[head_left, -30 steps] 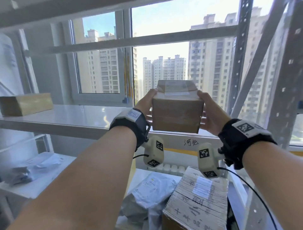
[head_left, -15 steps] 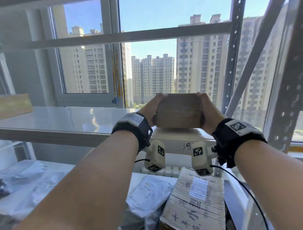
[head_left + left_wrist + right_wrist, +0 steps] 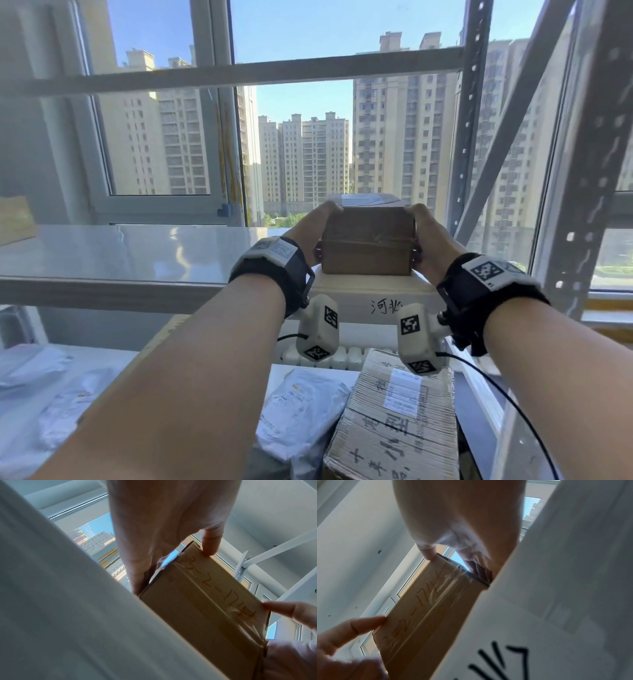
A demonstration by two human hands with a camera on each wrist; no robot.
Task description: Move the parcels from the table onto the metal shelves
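A small brown taped cardboard box (image 3: 368, 240) sits with its base on the white metal shelf (image 3: 120, 253), near the shelf's right end and close to the front edge. My left hand (image 3: 310, 233) grips its left side and my right hand (image 3: 428, 236) grips its right side. The left wrist view shows the box (image 3: 197, 601) from below, with the left thumb on its front edge. In the right wrist view the box (image 3: 428, 608) is pinched the same way by the right thumb. The fingers behind the box are hidden.
A shelf upright (image 3: 469, 120) and a diagonal brace stand just right of the box. Another brown box (image 3: 15, 219) lies at the shelf's far left. On the level below are a larger cardboard box (image 3: 394, 421), a grey mailer bag (image 3: 301, 407) and more bags (image 3: 41, 394).
Both hands have brought the brown box down from above the shelf onto its surface. The view has moved closer and slightly to the right.
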